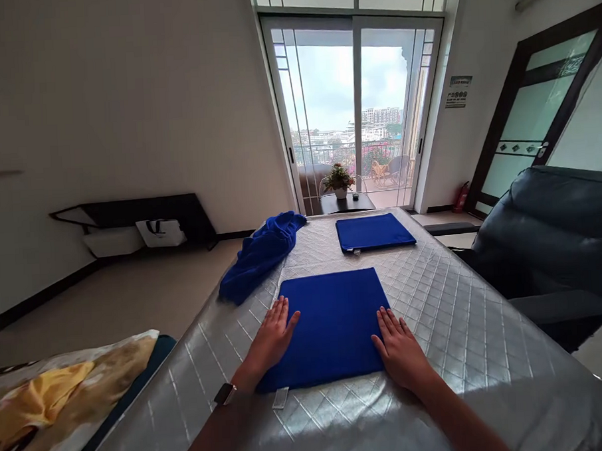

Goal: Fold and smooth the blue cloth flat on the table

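Note:
A blue cloth (333, 330), folded into a flat rectangle, lies on the silver quilted mattress (449, 312) in front of me. My left hand (274, 333) rests flat on its left edge, fingers stretched out. On the right edge lies my right hand (400, 347), palm down with the fingers spread a little. Neither hand grips anything. A white tag (280, 398) sticks out at the near left corner of the cloth. Farther back is a second folded blue cloth (375, 232), also flat. A crumpled blue cloth (265, 253) lies at the mattress's far left.
A dark armchair (565, 234) stands to the right. At the lower left is patterned bedding (79, 395). Beyond the mattress, a small dark table (364, 203) holds a potted plant (339, 180) before glass doors. A low black rack (145, 209) stands by the left wall.

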